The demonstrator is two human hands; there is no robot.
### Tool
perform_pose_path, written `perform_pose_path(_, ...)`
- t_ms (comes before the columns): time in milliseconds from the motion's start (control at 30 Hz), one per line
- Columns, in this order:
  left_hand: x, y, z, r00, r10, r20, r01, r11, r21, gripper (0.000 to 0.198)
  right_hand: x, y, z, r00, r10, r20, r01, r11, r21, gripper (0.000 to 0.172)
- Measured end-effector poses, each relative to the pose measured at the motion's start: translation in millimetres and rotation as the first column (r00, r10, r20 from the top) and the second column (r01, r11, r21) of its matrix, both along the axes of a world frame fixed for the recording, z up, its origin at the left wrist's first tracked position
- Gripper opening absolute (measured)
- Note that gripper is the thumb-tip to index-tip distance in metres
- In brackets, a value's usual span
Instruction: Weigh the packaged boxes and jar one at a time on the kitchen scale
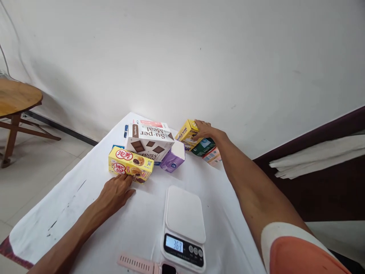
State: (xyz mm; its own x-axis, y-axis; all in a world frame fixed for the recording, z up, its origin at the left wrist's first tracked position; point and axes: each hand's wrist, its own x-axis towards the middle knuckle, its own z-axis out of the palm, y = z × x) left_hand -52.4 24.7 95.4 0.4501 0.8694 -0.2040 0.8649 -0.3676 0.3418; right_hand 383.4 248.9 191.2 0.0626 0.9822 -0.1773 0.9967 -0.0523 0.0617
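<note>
My right hand (205,130) reaches to the far side of the table and curls its fingers over a yellow box (186,135) that leans on a green box (203,147). My left hand (116,192) lies flat on the white tablecloth (71,205), fingers together and stretched, its fingertips touching the front of a yellow snack box with red labels (129,164). Behind that box stands a white and brown "Su-per Meal" box (148,142). A purple and white pack (173,157) sits between the two hands.
A white kitchen scale (184,224) reading 363 stands near the front edge, with a pink watch strap (142,264) beside it. More boxes (212,156) lie at the far right corner. A round wooden table (15,99) stands left; a white wall is close behind.
</note>
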Motion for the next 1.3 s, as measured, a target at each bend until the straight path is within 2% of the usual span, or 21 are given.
perform_pose_path(200,-1,1,-5.6,1.0,0.005,0.022,-0.005,1.0,0.004,0.005,0,1,6.3,1.0,0.011,0.028,-0.012,0.999,0.032,0.114)
perform_pose_path(367,-4,1,-11.1,0.999,-0.002,0.039,0.001,0.999,0.034,0.003,-16,-23,12.0,0.992,0.104,0.064,-0.11,0.989,0.1,0.097)
perform_pose_path(533,-3,-1,-10.3,0.999,-0.023,0.041,0.02,0.997,0.072,0.005,-32,-72,9.6,0.991,0.12,0.064,-0.129,0.978,0.164,0.085)
perform_pose_path(667,0,-3,-8.3,0.999,-0.051,0.015,0.05,0.997,0.058,0.009,-29,-115,8.9,0.995,0.088,0.054,-0.099,0.964,0.247,0.087)
perform_pose_path(800,1,-6,-12.5,0.996,-0.082,0.027,0.08,0.994,0.071,0.012,-17,-159,14.4,0.996,0.071,0.053,-0.084,0.948,0.306,0.09)
perform_pose_path(1000,10,-13,-25.5,0.948,-0.219,0.231,0.184,0.969,0.165,0.022,-8,-233,33.2,0.995,0.082,-0.058,-0.047,0.894,0.445,0.095)
perform_pose_path(1167,15,-14,-31.4,0.921,-0.265,0.286,0.22,0.958,0.182,0.015,-38,-293,50.8,0.977,0.122,-0.177,-0.031,0.894,0.446,0.089)
perform_pose_path(1300,15,-13,-32.2,0.927,-0.241,0.287,0.196,0.965,0.177,0.013,-75,-324,46.5,0.963,0.16,-0.215,-0.065,0.918,0.391,0.091)
